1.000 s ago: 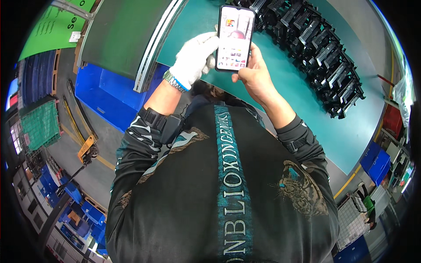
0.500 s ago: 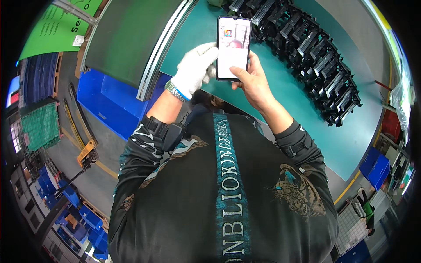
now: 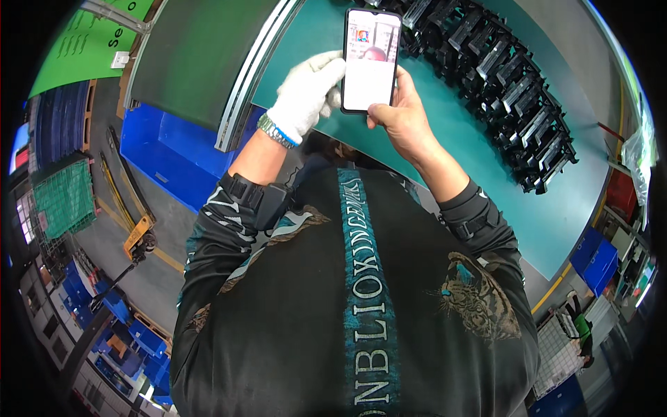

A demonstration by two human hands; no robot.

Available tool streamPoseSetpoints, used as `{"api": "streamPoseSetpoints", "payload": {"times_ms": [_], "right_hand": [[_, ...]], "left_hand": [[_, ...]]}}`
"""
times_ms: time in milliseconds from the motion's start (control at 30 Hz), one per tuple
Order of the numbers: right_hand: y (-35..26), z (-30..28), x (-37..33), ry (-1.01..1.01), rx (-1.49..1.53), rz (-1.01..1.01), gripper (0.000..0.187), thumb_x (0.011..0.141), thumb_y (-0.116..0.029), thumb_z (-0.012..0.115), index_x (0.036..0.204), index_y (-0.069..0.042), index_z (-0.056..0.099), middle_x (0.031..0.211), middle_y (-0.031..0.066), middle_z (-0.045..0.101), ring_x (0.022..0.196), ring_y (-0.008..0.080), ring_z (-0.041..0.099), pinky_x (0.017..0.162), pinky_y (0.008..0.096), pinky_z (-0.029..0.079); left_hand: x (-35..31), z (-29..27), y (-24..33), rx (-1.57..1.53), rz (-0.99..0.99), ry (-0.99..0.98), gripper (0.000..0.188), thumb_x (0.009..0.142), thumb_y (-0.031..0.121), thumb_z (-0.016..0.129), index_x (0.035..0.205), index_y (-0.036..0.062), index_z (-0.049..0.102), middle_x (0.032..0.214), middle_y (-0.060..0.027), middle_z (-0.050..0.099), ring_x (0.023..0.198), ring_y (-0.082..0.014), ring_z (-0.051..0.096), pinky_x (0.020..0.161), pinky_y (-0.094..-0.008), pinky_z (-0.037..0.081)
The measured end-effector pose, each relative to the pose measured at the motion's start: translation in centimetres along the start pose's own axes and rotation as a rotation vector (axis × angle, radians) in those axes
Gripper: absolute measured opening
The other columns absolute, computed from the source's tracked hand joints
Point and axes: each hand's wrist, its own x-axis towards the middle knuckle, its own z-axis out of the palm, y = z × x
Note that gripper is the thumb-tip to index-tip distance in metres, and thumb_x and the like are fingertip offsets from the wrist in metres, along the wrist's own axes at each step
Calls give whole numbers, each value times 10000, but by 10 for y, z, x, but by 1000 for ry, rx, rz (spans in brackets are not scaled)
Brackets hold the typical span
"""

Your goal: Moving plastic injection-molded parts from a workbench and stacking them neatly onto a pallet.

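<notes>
A black-edged smartphone is held up over the green table, its screen lit with a picture at the top and white below. My right hand, bare, grips it from the right and lower side, with the thumb on the bottom of the screen. My left hand, in a white glove, is closed at the phone's left edge with curled fingers; their tips are partly hidden. A metal-banded watch and a blue band circle the left wrist.
Rows of black mechanical parts lie on the green table to the right. At left are a dark green conveyor belt with metal rails and a blue bin. A yellow pallet jack stands on the floor farther left.
Both hands and the phone have shifted slightly upward in the picture. The picture on the phone's screen has changed a little. My right thumb remains low on the screen.
</notes>
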Motion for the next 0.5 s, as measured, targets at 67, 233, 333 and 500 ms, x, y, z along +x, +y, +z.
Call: {"api": "streamPoseSetpoints", "payload": {"times_ms": [67, 233, 333, 500], "right_hand": [[-1, 0, 1, -25, -15, -29, 721, 815, 120, 562, 1462, -21, 279, 1134, 117, 595, 808, 163, 611, 643, 296, 521], [-4, -1, 2, -76, 60, -17, 727, 827, 116, 580, 1470, -18, 270, 1132, 114, 603, 814, 159, 609, 649, 296, 524], [-3, 0, 2, -71, 80, 4, 727, 831, 114, 585, 1472, -19, 269, 1137, 114, 606, 823, 159, 613, 653, 294, 525], [-4, 2, 0, -43, 69, 5, 730, 832, 113, 582, 1476, -20, 267, 1136, 114, 614, 842, 161, 622, 673, 291, 530]], "left_hand": [[3, -2, 0, -9, 25, 6, 376, 1018, 270, 587, 1299, 22, 614, 755, 37, 645, 499, 0, 504, 395, -164, 340], [3, -6, -5, -19, 27, 22, 375, 1020, 264, 585, 1309, 26, 608, 757, 41, 641, 502, 2, 503, 394, -159, 336], [5, -9, -6, -13, 21, -11, 413, 998, 273, 596, 1333, 31, 602, 866, 12, 689, 565, -11, 548, 439, -168, 381], [4, -8, -7, -21, 17, -3, 415, 996, 274, 596, 1332, 30, 603, 860, 9, 690, 563, -12, 544, 436, -170, 382]]}}
